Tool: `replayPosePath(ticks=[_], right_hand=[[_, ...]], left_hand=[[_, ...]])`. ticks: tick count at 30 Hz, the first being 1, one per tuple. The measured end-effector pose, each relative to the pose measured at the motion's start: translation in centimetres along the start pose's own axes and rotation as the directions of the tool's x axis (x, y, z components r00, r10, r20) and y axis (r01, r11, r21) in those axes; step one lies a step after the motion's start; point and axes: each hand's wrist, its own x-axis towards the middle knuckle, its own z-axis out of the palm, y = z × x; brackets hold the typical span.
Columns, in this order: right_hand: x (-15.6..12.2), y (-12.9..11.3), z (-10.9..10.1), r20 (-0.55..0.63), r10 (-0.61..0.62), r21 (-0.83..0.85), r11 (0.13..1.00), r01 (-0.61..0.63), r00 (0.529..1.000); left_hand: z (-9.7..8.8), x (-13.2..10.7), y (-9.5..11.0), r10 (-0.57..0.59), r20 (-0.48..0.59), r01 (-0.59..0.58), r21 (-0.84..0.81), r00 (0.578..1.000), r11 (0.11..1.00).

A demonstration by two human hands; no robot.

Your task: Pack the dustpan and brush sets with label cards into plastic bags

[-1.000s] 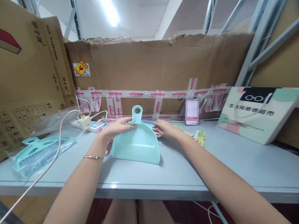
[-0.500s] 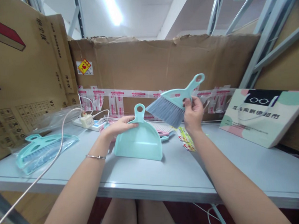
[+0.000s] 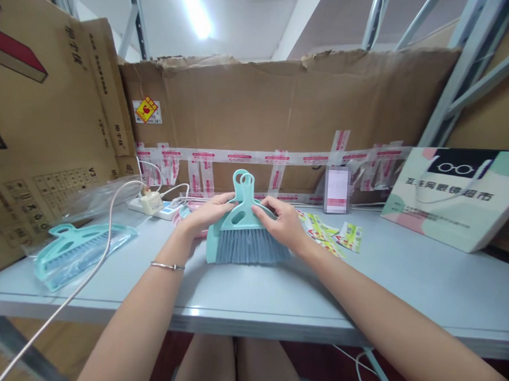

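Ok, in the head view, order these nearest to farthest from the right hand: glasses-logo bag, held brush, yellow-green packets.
1. Held brush: touching the right hand, on its left.
2. Yellow-green packets: just right of the hand.
3. Glasses-logo bag: far right.

Grey-bristled mint brush (image 3: 251, 246) upright in front of mint dustpan (image 3: 212, 247)

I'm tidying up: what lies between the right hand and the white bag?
In the head view, green packets lie on the tabletop between right hand and bag; a phone stands farther back.
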Motion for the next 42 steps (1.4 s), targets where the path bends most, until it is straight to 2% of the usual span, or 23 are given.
replayPosePath(ticks=[6, 10, 12, 16, 21, 23, 27, 31, 38, 42], right_hand=[[-0.2, 0.2, 0.7, -0.177, -0.105, -0.074, 0.993, 0.093, 0.979], [-0.6, 0.7, 1.7, -0.271, -0.176, -0.061, 0.984, 0.166, 0.946], [-0.7, 1.0, 2.1, -0.285, -0.191, -0.067, 0.981, 0.18, 0.939], [-0.7, 1.2, 2.4, -0.304, -0.19, -0.089, 0.981, 0.17, 0.934], [-0.3, 1.3, 2.4, -0.437, -0.185, -0.045, 0.982, 0.184, 0.88], [-0.1, 1.4, 2.2, -0.404, -0.125, 0.01, 0.99, 0.142, 0.906], [0.3, 1.5, 1.3, -0.139, 0.017, 0.138, 0.99, 0.002, 0.99], [0.6, 1.5, 0.3, 0.032, 0.042, 0.124, 0.991, -0.045, 0.999], [0.6, 1.0, -0.1, 0.088, 0.052, 0.121, 0.991, -0.063, 0.995], [0.6, 1.0, 0.0, 0.062, 0.057, 0.122, 0.99, -0.064, 0.996]], left_hand=[[0.5, -0.2, 0.4, 0.087, -0.005, -0.087, 0.019, 0.996, 0.996], [0.7, -0.1, 0.4, 0.17, 0.038, -0.174, 0.236, 0.985, 0.956], [0.7, 0.0, 0.2, 0.211, 0.058, -0.219, 0.295, 0.976, 0.93], [0.7, 0.4, 0.0, 0.256, 0.076, -0.267, 0.302, 0.964, 0.915], [0.7, 0.4, 0.1, 0.282, 0.074, -0.291, 0.3, 0.956, 0.908], [0.7, 0.4, 0.1, 0.279, 0.07, -0.287, 0.301, 0.958, 0.909], [0.7, 0.5, -0.2, 0.271, 0.06, -0.276, 0.314, 0.961, 0.908], [0.8, 0.6, -0.3, 0.263, 0.061, -0.268, 0.325, 0.963, 0.907], [1.1, 0.9, -0.5, 0.349, 0.013, -0.318, 0.447, 0.937, 0.836], [1.0, 1.1, -0.9, 0.388, 0.008, -0.332, 0.535, 0.922, 0.777]])
